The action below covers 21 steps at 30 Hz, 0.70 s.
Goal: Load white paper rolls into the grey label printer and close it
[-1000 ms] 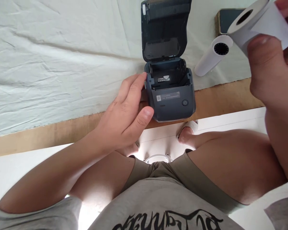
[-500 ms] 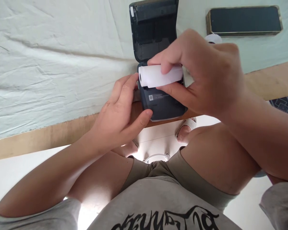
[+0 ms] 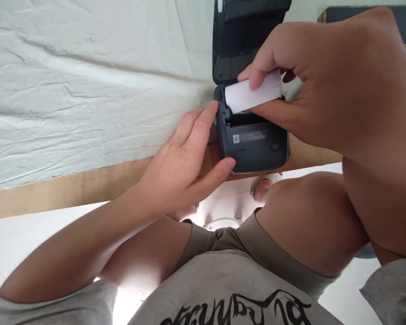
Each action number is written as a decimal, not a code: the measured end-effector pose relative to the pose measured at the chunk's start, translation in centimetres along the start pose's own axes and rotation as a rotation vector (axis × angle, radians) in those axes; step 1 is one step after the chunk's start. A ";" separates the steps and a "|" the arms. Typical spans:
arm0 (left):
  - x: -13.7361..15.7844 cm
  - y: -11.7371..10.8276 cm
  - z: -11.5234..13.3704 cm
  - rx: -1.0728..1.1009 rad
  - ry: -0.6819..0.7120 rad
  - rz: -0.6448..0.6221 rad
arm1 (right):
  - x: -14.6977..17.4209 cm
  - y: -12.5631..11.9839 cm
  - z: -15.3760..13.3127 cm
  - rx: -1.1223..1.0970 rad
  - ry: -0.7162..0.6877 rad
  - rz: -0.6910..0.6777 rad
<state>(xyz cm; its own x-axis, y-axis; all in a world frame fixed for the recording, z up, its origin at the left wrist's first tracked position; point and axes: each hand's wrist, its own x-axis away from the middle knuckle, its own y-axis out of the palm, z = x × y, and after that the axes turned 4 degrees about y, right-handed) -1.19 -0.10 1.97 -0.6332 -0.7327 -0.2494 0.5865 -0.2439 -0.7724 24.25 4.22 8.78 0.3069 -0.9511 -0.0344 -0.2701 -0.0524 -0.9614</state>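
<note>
A small dark label printer sits at the table's front edge with its lid swung up and back. My right hand pinches a white paper roll between thumb and fingers. The roll's left end dips into the printer's open compartment, while its right end tilts upward in my grip. My left hand rests against the printer's left side, fingers stretched and thumb apart at the front left corner. How deep the roll's underside sits is hidden.
Behind my right hand lies a dark oblong box with a light rim, partly covered by the hand. A wrinkled pale cloth covers the table, and the bare wooden edge runs along its front. My legs are below.
The printer has shifted right, with both hands moving along. The paper roll, level over the compartment before, now tilts with its left end lower and inside. The power button has come into view.
</note>
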 end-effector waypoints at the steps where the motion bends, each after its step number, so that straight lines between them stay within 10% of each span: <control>1: 0.0 0.0 0.0 -0.001 -0.001 0.000 | 0.0 0.1 0.1 -0.023 -0.016 0.008; 21: 0.2 0.0 -0.4 -0.023 0.082 -0.008 | 0.3 0.7 0.9 -0.202 -0.035 0.056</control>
<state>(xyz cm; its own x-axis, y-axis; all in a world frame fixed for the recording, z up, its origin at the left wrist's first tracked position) -1.45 0.01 1.69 -0.6778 -0.6759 -0.2895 0.5700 -0.2343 -0.7875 24.96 4.21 7.83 0.3165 -0.9434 -0.0990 -0.4638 -0.0629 -0.8837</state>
